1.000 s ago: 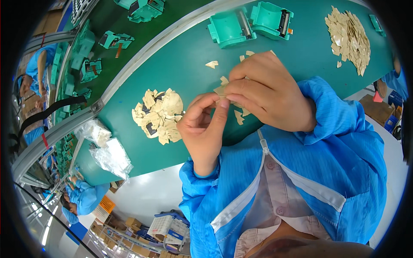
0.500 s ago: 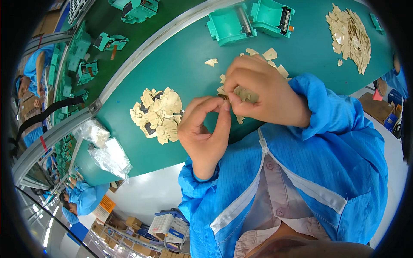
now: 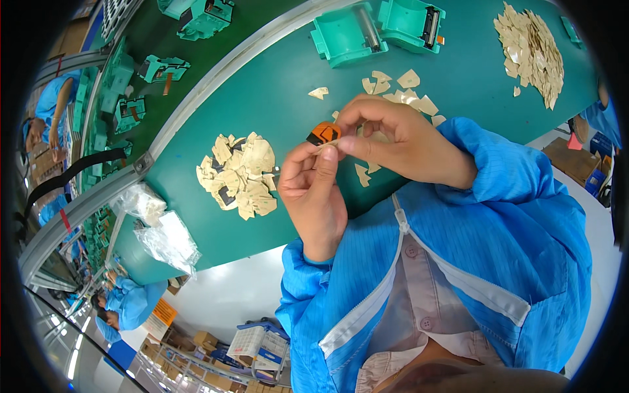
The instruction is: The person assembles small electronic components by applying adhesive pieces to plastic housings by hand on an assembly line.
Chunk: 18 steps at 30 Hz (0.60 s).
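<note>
Orange-black piece [image 3: 325, 133] newly visible, between both hands [image 3: 313, 187]

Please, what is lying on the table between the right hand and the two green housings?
In the head view, a few loose cream pieces lie there on the table, between the right hand and the green housings.

Dark figures mark the orange face of a small orange-and-black piece [image 3: 325, 133] at a worker's workbench, too small to make out as letters. Faint print crosses some tan pieces [image 3: 255, 196] heaped on the green surface. Lower down, an orange-and-white placard [image 3: 159, 316] and a blue-and-white panel [image 3: 269, 355] on a cart carry markings; no wording can be read.
</note>
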Each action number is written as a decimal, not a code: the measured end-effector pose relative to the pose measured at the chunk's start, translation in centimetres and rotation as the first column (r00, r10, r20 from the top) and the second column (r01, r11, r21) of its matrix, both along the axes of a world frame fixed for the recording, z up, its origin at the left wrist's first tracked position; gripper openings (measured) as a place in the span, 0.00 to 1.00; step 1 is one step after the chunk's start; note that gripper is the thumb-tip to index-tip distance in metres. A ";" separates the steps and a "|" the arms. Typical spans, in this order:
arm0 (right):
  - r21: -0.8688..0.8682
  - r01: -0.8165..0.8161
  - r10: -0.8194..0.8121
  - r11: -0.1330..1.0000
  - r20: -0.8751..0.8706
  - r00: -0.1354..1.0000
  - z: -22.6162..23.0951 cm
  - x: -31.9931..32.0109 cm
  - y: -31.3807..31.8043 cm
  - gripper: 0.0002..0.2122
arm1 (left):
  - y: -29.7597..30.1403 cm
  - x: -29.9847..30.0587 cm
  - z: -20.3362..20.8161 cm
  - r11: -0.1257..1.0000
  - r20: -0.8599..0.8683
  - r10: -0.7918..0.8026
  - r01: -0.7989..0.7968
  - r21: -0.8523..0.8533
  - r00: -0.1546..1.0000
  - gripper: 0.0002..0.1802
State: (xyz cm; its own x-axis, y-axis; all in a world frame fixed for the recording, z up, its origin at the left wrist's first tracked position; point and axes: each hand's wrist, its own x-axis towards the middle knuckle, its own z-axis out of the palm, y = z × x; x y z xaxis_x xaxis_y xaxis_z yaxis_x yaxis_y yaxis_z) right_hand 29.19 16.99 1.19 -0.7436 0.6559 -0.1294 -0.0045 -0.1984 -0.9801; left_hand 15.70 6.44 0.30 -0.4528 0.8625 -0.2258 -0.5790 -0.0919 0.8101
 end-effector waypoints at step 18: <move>0.883 -0.264 0.015 0.389 0.280 0.960 1.5 0.8 2.9 0.07 | 0.7 -0.6 1.4 0.990 -0.241 -0.135 0.125 -0.058 0.961 0.12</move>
